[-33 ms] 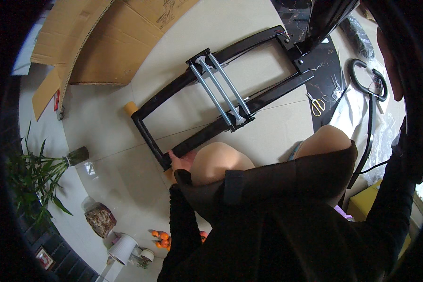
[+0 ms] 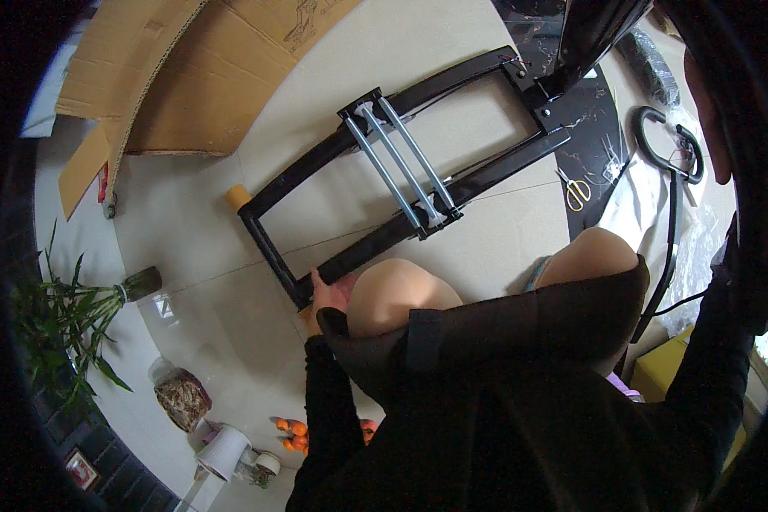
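Observation:
A black metal frame (image 2: 277,256) lies slantwise on the floor, with three silver rods (image 2: 396,158) bridging its two long bars. My left hand (image 2: 328,296) is closed on the frame's near corner, thumb side over the bar; its other fingers are partly hidden. One yellowish end cap (image 2: 237,198) sticks out at the far-left corner. At the right edge, a large black upright tube (image 2: 755,145) stands close to me. Part of my right hand (image 2: 710,119) shows along this tube, apparently gripping it; most of its fingers are hidden.
A cardboard box (image 2: 196,85) stands open at the upper left. Yellow-handled scissors (image 2: 577,193) lie on a dark panel (image 2: 602,128). Beyond my right knee is a black curved handle piece (image 2: 674,171) with plastic wrap. A potted plant (image 2: 68,316) and several orange fruits (image 2: 295,433) are at the left.
My left hand has shifted very slightly on the frame's corner. Everything else looks the same.

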A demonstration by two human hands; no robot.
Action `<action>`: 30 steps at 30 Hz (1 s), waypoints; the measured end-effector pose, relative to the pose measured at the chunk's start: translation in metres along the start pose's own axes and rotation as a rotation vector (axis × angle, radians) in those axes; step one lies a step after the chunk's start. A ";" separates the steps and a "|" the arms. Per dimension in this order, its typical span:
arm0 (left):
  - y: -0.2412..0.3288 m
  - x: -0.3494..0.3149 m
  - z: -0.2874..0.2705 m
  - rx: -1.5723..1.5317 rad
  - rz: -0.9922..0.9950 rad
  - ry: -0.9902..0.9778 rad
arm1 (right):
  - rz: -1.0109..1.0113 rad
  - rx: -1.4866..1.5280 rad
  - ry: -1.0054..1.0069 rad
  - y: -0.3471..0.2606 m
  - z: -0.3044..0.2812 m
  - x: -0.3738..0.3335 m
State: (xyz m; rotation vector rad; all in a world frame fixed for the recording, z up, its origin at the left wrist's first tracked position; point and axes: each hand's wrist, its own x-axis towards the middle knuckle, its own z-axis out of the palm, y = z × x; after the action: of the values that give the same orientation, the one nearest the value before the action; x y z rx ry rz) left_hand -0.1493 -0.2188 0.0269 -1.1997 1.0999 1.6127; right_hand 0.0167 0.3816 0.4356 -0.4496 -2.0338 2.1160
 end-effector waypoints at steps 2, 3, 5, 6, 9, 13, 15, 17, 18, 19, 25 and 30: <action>0.010 -0.022 0.026 0.348 0.092 -0.083 | 0.003 -0.004 -0.004 0.000 -0.001 0.000; 0.018 -0.033 0.041 0.499 0.128 -0.128 | 0.004 -0.007 -0.003 0.001 -0.001 0.000; 0.035 -0.053 0.074 0.800 0.204 -0.214 | 0.003 -0.014 -0.003 0.001 -0.002 0.000; 0.043 -0.060 0.093 0.940 0.254 -0.263 | 0.002 -0.017 -0.001 0.001 -0.002 0.000; 0.050 -0.057 0.159 0.982 0.859 -0.288 | -0.002 -0.029 0.009 0.002 0.000 -0.001; 0.027 -0.037 0.226 1.668 1.754 -0.328 | 0.000 -0.051 0.030 0.002 0.003 -0.002; -0.002 -0.022 0.243 1.568 1.811 -0.372 | 0.006 -0.067 0.043 0.001 0.005 -0.004; -0.019 -0.008 0.252 1.360 1.580 -0.251 | 0.008 -0.090 0.060 0.000 0.006 -0.004; -0.023 -0.001 0.254 1.289 1.374 -0.152 | 0.009 -0.098 0.069 0.000 0.008 -0.005; -0.024 0.006 0.255 1.199 1.304 -0.170 | 0.011 -0.101 0.075 0.000 0.010 -0.007; -0.023 0.031 0.251 0.413 -0.044 -0.718 | 0.040 -0.183 0.150 0.008 0.030 -0.012; -0.037 0.033 0.249 0.351 0.053 -0.761 | 0.074 -0.233 0.200 0.017 0.044 -0.019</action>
State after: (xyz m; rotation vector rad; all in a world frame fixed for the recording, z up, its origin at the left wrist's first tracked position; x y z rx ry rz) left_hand -0.1834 0.0332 0.0295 -0.2715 0.8527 1.6155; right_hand 0.0211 0.3329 0.4213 -0.7494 -2.1821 1.7947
